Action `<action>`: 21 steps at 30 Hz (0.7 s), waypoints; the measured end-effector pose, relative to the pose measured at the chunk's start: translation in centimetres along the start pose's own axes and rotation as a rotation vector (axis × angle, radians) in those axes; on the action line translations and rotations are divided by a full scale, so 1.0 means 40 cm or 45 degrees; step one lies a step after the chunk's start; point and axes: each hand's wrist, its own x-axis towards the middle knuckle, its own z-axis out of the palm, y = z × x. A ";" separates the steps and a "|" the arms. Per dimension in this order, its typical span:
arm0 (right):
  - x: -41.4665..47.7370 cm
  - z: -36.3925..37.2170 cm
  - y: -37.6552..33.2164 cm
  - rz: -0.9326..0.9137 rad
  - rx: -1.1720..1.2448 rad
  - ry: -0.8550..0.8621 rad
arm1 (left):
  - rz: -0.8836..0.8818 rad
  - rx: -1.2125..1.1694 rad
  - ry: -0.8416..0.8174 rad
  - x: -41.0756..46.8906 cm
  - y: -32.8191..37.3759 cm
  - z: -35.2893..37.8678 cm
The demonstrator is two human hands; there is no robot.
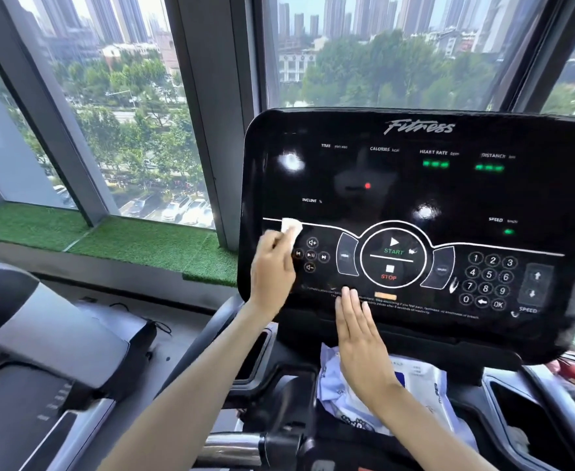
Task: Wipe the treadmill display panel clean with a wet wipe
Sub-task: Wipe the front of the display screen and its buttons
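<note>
The black treadmill display panel fills the middle and right of the head view, with START and STOP buttons and a number keypad. My left hand holds a small white wet wipe against the panel's lower left part, beside the volume buttons. My right hand lies flat with straight fingers, its fingertips touching the panel's bottom edge below the STOP button.
A white and blue wipe packet lies in the console tray under the panel. Another treadmill stands to the left. Green turf covers the sill under the large windows.
</note>
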 end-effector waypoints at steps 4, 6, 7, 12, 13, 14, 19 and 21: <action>0.004 -0.001 -0.002 0.017 0.003 -0.003 | -0.273 -0.062 0.134 0.041 0.046 0.009; 0.003 0.003 -0.002 0.011 0.016 -0.017 | 0.150 0.013 -0.122 0.018 0.057 0.021; 0.003 0.003 -0.001 0.012 0.014 -0.027 | 0.290 0.030 -0.221 0.019 0.046 0.016; -0.002 -0.028 -0.001 -0.040 -0.064 -0.213 | -0.176 -0.045 0.088 0.091 0.015 -0.005; -0.004 -0.032 0.003 -0.065 -0.067 -0.234 | -0.174 -0.045 0.085 0.083 0.031 0.006; -0.003 -0.032 0.007 -0.071 -0.054 -0.201 | -0.060 -0.027 0.015 0.066 0.050 0.021; -0.027 -0.024 0.028 0.023 0.038 -0.107 | 0.875 0.183 -0.767 -0.021 0.046 0.024; -0.044 -0.036 0.039 0.099 0.055 -0.095 | 0.713 0.154 -0.678 0.036 0.022 0.006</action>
